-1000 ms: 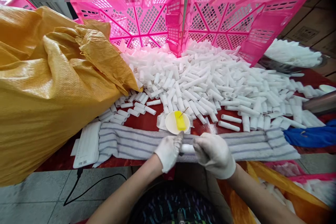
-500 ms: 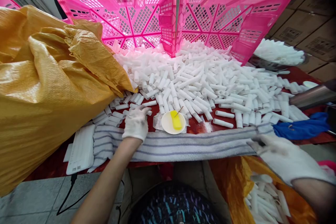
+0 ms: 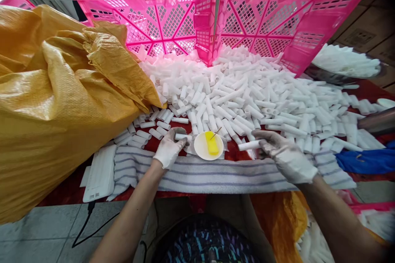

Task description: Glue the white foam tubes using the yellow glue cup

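Observation:
Both hands wear white gloves. My left hand (image 3: 169, 150) holds a short white tube (image 3: 182, 136) just left of a small white dish (image 3: 203, 146) that carries a yellow block (image 3: 212, 143) and a thin stick. My right hand (image 3: 285, 156) grips a longer white tube (image 3: 249, 145) to the right of the dish. Both hands hover over a striped grey towel (image 3: 216, 174) laid along the near edge of a red table (image 3: 64, 187). A big heap of white tubes (image 3: 240, 90) spreads behind the dish.
Two pink plastic crates (image 3: 173, 12) (image 3: 284, 16) lean upright behind the heap. A large yellow woven sack (image 3: 52, 102) fills the left. A white flat device (image 3: 98, 172) with a black cable lies by the towel. A blue cloth (image 3: 364, 160) and metal bowl (image 3: 327, 74) sit right.
My left hand has picked up a short tube from the pile's edge. My right hand came back from the lower right, where a sack of tubes lies, and now holds a new tube.

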Demonstrator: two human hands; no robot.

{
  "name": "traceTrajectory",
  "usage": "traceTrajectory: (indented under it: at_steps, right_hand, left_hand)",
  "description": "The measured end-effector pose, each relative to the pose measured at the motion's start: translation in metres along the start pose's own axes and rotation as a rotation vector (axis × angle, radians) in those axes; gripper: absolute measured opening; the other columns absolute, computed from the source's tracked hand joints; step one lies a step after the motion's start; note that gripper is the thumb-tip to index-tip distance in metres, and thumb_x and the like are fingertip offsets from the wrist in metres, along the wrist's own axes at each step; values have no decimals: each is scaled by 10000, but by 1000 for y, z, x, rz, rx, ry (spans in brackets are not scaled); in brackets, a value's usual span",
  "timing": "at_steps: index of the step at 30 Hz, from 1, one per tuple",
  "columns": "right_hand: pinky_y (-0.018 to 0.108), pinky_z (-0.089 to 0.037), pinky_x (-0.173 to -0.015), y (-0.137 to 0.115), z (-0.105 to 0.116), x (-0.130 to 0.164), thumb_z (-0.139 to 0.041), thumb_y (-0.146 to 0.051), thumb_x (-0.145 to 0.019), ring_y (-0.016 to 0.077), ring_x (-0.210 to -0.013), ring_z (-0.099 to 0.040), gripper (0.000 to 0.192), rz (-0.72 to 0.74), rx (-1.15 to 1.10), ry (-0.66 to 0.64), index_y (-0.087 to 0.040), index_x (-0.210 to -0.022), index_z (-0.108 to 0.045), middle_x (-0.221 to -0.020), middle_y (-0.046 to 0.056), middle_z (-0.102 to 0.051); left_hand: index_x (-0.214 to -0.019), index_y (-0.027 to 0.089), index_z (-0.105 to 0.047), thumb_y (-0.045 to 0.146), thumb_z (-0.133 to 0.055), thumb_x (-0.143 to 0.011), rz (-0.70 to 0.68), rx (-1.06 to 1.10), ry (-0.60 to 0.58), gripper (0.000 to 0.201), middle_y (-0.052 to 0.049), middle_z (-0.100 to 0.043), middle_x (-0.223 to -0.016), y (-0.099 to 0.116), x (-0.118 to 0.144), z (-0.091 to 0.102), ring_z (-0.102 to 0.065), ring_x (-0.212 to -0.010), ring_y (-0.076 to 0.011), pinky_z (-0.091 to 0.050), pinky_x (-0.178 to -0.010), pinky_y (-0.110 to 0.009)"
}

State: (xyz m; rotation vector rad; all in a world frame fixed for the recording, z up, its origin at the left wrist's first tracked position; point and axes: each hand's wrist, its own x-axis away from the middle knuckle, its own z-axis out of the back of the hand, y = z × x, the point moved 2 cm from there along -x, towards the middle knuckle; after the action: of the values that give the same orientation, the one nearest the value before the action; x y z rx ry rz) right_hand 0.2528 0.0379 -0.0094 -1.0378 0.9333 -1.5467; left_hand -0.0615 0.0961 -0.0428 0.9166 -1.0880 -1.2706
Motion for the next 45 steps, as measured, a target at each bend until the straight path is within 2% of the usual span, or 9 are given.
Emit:
traceTrajectory:
  at_steps: [4, 9, 15, 19, 24, 27, 32, 39, 45]
  right_hand:
    - [238, -491, -527, -5, -51, -9, -717, -512, -645, 119, -588, -583, 602, -175, -243, -185, -132, -1080, -547, -733, 36, -619]
    - [244, -460, -486, 5, -85, -36, -651, -570, -679, 108, -529, -533, 529, -57, -134, -20, -148, -990, -578, -700, 24, -612]
    - [332, -497, -884, 19, -86, -26, -614, -463, -788, 177, -903, -613, 309, 272, 29, -41, -177, -906, -612, -952, 69, -650]
    - [338, -509, -894, 19, -84, -16, -615, -444, -800, 189, -966, -608, 347, 241, 54, -55, -189, -1036, -622, -1035, 73, -639]
    - [334, -541, -835, 15, -85, -13, -607, -438, -809, 192, -917, -628, 302, 259, 54, -66, -208, -995, -667, -1007, 65, -649]
    - [332, -554, -802, 15, -86, -9, -657, -426, -767, 192, -893, -627, 272, 364, -6, -64, -216, -940, -666, -959, 55, -643]
    - [341, -521, -914, 16, -86, -7, -599, -374, -826, 187, -977, -625, 309, 309, 69, -76, -193, -1072, -652, -1050, 68, -653]
    - [310, -540, -722, 8, -84, 4, -683, -368, -744, 155, -781, -601, 177, 418, 9, -102, -195, -751, -647, -805, 29, -599]
    - [203, -454, -508, 5, -66, 16, -621, -504, -776, 89, -601, -532, 393, 67, -222, -55, -166, -974, -589, -802, 39, -599]
  left_hand:
    - [-879, 178, -530, 245, -688, -622, 32, 168, 17, 310, -14, -630, -894, -7, 5, -14, -623, -864, -163, -500, -791, -281]
    - [-1024, 194, -608, 230, -656, -699, -28, 90, -17, 330, -36, -667, -1025, -15, 9, -18, -628, -948, -173, -486, -895, -320]
    - [-1021, 200, -672, 261, -657, -720, -35, -43, 53, 308, -48, -672, -1090, -6, 15, -13, -619, -1011, -190, -475, -942, -327]
    - [-999, 151, -635, 252, -692, -658, 92, 47, 133, 360, -56, -696, -974, 0, 16, -6, -653, -874, -186, -525, -818, -317]
    - [-1052, 114, -638, 311, -718, -639, 137, 294, 26, 465, -92, -686, -1045, 0, 16, -2, -633, -965, -209, -500, -859, -313]
    - [-1078, 127, -637, 422, -660, -728, 74, 243, 57, 459, -88, -673, -1078, 3, 18, 2, -611, -1004, -204, -472, -898, -305]
    - [-1112, 166, -606, 451, -492, -873, -96, 11, 23, 389, -71, -634, -1150, 16, 29, 3, -591, -1016, -170, -453, -908, -268]
    - [-1192, 189, -546, 443, -515, -867, -58, 83, -2, 414, -61, -644, -1137, 15, 41, -9, -630, -960, -167, -504, -856, -285]
    - [-1091, 189, -635, 334, -603, -814, -245, -144, -143, 314, -71, -651, -1122, 13, 57, -23, -601, -1048, -199, -456, -955, -323]
